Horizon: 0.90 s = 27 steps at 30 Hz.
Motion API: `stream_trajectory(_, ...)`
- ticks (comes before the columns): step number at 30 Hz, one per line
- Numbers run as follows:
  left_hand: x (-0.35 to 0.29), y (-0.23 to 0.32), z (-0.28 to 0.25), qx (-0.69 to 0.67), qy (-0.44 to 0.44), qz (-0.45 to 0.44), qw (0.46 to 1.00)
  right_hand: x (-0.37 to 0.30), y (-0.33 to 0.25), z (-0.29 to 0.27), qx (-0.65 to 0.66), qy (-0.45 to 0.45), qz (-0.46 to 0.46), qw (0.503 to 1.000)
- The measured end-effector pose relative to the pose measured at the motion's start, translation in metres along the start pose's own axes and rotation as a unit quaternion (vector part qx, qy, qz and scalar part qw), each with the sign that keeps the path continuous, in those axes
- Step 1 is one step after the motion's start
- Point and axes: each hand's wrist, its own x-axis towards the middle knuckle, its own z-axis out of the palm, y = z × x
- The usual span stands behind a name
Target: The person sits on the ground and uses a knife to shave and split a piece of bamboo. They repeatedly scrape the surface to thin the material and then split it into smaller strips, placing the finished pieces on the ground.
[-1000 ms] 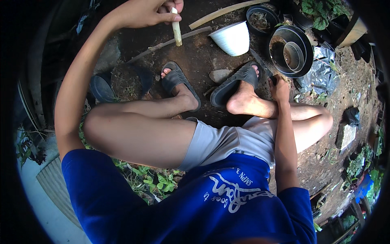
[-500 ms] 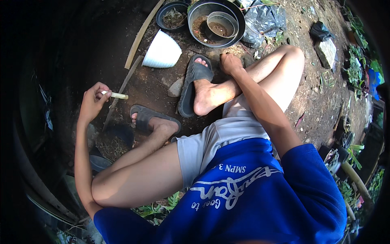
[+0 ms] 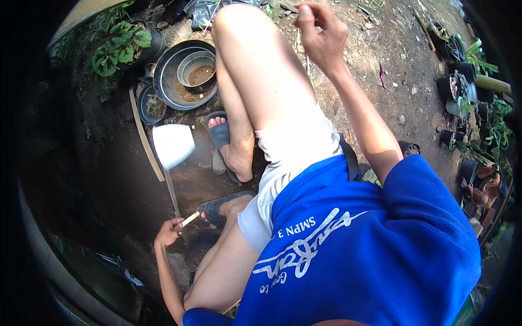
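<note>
My left hand (image 3: 169, 232) pinches a short, pale stick, perhaps a cut piece of stem (image 3: 190, 219), low over the soil. Its free end points toward my sandalled foot. Raised beyond my bent right knee, my right hand (image 3: 324, 35) has its fingers curled in. A thin strip shows below the fingers, but what the hand grips is hidden. Ahead of my feet, a white ribbed pot (image 3: 174, 145) stands on the ground. Farther off sits a wide black basin (image 3: 163, 93) with a smaller pot (image 3: 188, 69) inside, brown soil in both.
Beside the basin are a small black pot (image 3: 148, 113) and a potted leafy plant (image 3: 120, 49). A wooden strip (image 3: 142, 130) lies left of the white pot. Black plastic (image 3: 209, 12) lies at the far edge. Several potted plants (image 3: 459, 89) line the right side.
My view has swung to the right. My right hand has lifted from beside my foot to beyond my knee. The left hand still holds the pale stick.
</note>
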Motion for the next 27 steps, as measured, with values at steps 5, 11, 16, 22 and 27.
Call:
stream_trajectory(5, 0.003, 0.020, -0.013, -0.018, -0.067, 0.000, 0.998, -0.034, 0.123, -0.055, -0.250, -0.072, 0.229, 0.938)
stream_trajectory(11, -0.027, 0.053, -0.011, -0.170, -0.048, 0.053, 0.983, -0.184, 0.143, -0.029, -0.188, -0.321, 0.234, 0.898)
stream_trajectory(16, -0.062, 0.046, -0.012, -0.217, 0.078, 0.174, 0.957, -0.153, 0.123, 0.000, -0.108, -0.316, 0.205, 0.920)
stream_trajectory(22, -0.121, 0.008, -0.030, -0.243, 0.263, 0.181, 0.916, 0.006, 0.052, 0.011, 0.013, -0.098, 0.150, 0.984)
stream_trajectory(27, -0.114, -0.030, 0.003, -0.324, 0.367, 0.224, 0.843, 0.055, -0.072, 0.051, 0.084, -0.128, 0.029, 0.988)
